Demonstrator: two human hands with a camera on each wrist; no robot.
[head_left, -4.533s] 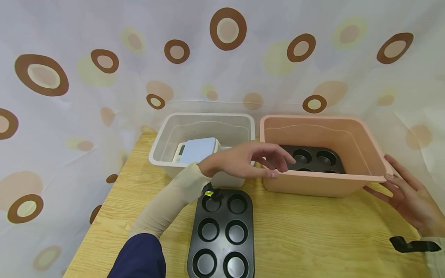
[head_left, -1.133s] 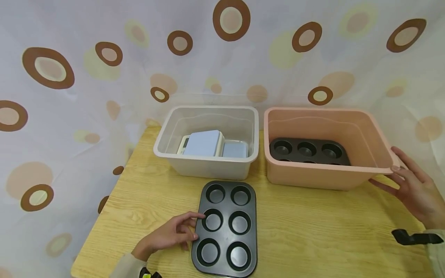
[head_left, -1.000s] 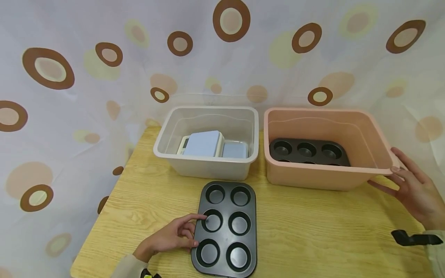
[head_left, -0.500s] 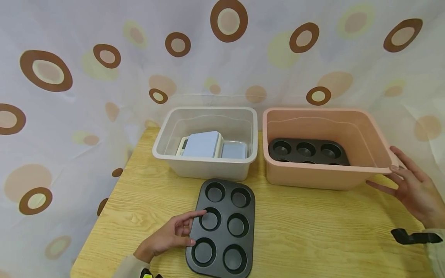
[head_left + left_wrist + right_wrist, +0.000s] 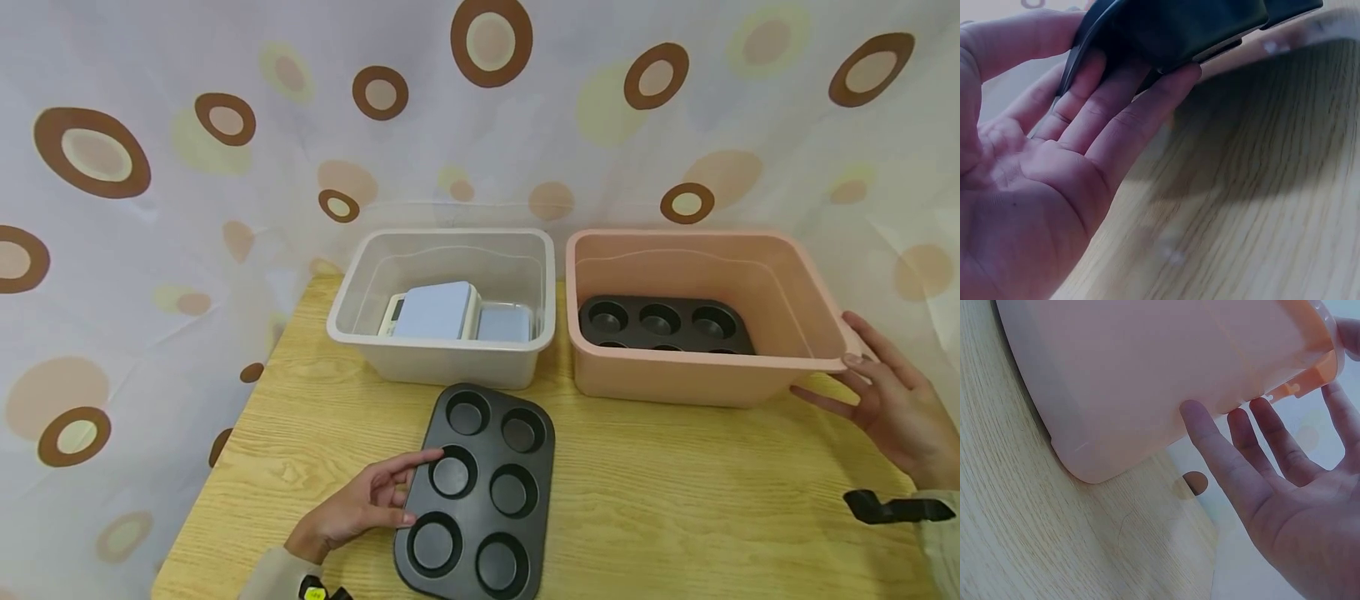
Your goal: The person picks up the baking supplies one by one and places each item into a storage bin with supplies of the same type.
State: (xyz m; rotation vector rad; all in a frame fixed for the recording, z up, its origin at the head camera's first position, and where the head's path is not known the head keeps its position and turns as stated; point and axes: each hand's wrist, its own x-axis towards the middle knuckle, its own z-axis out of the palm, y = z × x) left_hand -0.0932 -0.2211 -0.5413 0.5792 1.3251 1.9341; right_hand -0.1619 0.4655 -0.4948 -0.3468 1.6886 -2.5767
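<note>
A dark muffin tin (image 5: 480, 496) with several cups is tilted above the wooden table, its left edge raised. My left hand (image 5: 360, 508) grips that edge, and the left wrist view shows fingers (image 5: 1129, 119) curled beneath the tin's underside (image 5: 1191, 31). Over at the right, my right hand (image 5: 896, 408) holds the end rim of a pink plastic bin (image 5: 675, 379). In the right wrist view its fingertips (image 5: 1194, 415) touch the bin's outer wall (image 5: 1116, 381) below the rim. A second muffin tin (image 5: 660, 325) lies inside the bin, its front part hidden by the wall.
Left of the pink bin stands a pale grey bin (image 5: 450, 362) holding a kitchen scale (image 5: 433, 310) with a light blue top and a flat bluish item (image 5: 505, 322). A dotted curtain (image 5: 300, 167) hangs behind. The table's left edge slants past the left arm.
My left hand has moved from above the pink bin to the nearer muffin tin, gripped its left side, raised it off the table and turned it slightly. The right hand stays at the bin's rim.
</note>
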